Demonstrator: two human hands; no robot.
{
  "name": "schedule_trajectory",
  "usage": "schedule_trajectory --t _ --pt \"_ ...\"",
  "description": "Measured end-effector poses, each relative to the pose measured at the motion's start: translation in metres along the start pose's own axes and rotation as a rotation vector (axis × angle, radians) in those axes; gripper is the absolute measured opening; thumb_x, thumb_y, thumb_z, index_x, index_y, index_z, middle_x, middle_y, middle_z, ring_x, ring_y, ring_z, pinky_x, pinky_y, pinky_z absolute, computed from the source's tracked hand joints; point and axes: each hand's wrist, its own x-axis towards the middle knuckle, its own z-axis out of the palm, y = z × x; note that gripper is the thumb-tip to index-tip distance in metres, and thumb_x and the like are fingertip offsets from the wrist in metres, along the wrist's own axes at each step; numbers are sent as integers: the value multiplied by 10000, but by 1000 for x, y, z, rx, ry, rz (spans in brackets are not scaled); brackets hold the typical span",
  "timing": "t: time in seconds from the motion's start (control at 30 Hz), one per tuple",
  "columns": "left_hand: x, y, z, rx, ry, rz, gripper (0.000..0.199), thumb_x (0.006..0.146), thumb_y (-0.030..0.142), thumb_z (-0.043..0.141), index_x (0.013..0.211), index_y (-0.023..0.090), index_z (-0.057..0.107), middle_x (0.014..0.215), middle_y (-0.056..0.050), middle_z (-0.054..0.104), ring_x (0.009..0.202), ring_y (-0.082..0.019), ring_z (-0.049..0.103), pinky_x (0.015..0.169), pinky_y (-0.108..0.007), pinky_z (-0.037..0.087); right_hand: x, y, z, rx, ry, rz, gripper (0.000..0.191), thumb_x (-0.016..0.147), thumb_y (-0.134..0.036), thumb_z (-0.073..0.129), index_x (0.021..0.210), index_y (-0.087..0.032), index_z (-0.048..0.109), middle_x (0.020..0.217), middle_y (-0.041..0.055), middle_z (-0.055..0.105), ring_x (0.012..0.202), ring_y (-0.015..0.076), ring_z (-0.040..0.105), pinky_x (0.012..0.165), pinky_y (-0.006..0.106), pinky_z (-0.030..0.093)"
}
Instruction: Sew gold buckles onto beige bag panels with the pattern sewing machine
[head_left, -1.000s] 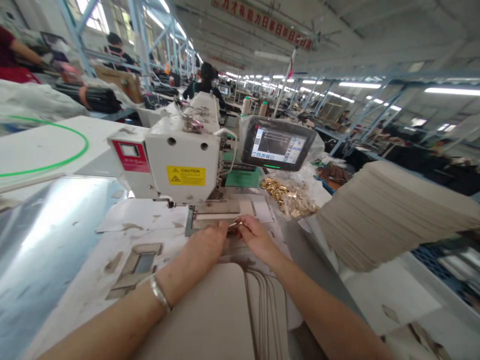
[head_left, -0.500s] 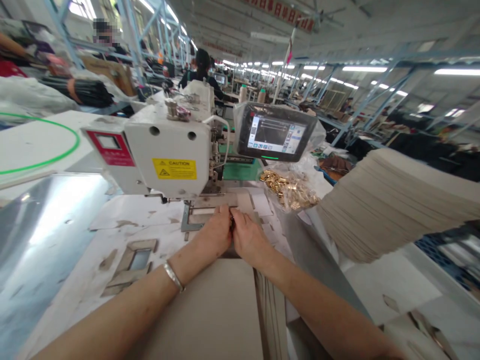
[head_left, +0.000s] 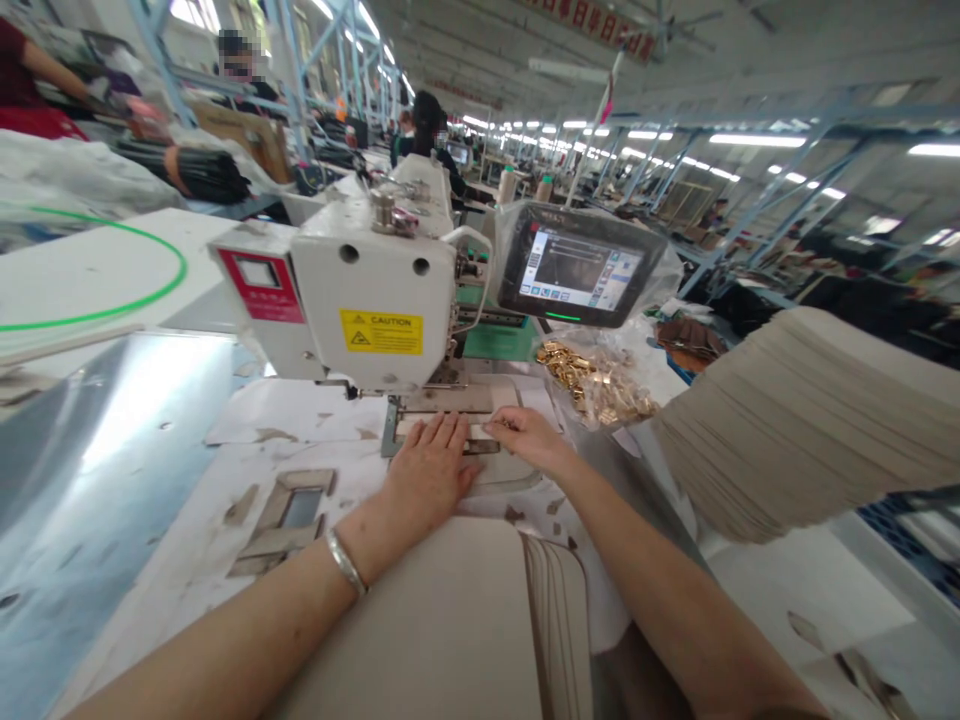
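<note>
Beige panels (head_left: pixel 427 620) matt, smooth; bracelet (head_left: pixel 346 562) polished metal; gold fittings (head_left: pixel 564 368) glossy metal; table surface (head_left: pixel 135 450) shiny

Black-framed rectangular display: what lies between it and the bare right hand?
Head view: a clear plastic bag of gold metal pieces lies between display and right hand.
</note>
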Motion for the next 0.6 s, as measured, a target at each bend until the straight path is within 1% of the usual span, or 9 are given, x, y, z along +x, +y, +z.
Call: schedule_trajectory --t 0.1,0.2,0.33,0.43,0.6 --pt "4 -14 6 -8 -5 21 604 960 402 436 1464 73 380 1543 -168 383 1440 -301 337 1178 -499 280 14 -2 -6 71 -23 118 247 792 -403 593 680 -184 584 482 -73 416 489 97 373 495 219 263" --pt "9 -23 8 -3 1 41 619 964 427 427 1473 81 366 1557 -163 357 1445 -283 332 1188 -484 269 24 -6 -7 87 -20 186 248 761 -394 620 649 -183 558 458 -83 392 471 89 350 487 216 251" --pt "13 -28 9 -10 -4 43 646 965 458 417 1476 69 354 1565 -162 340 1458 -279 306 1191 -485 260 33 -4 -4 49 8 187 220 758 -354 625 636 -186 554 463 -81 404 468 85 347 488 219 241" --pt "14 -30 10 -30 -12 48 646 963 476 411 1472 82 367 1566 -151 342 1462 -275 298 1193 -484 255 37 1 0 22 20 182 193 770 -325 603 642 -186 567 467 -77 421 472 87 363 483 219 240" --pt "14 -31 11 -40 3 60 616 958 496 417 1469 153 397 1574 -139 336 1460 -288 300 1181 -495 260 37 3 0 21 7 169 195 777 -327 628 661 -181 574 466 -79 440 464 81 381 467 206 265"
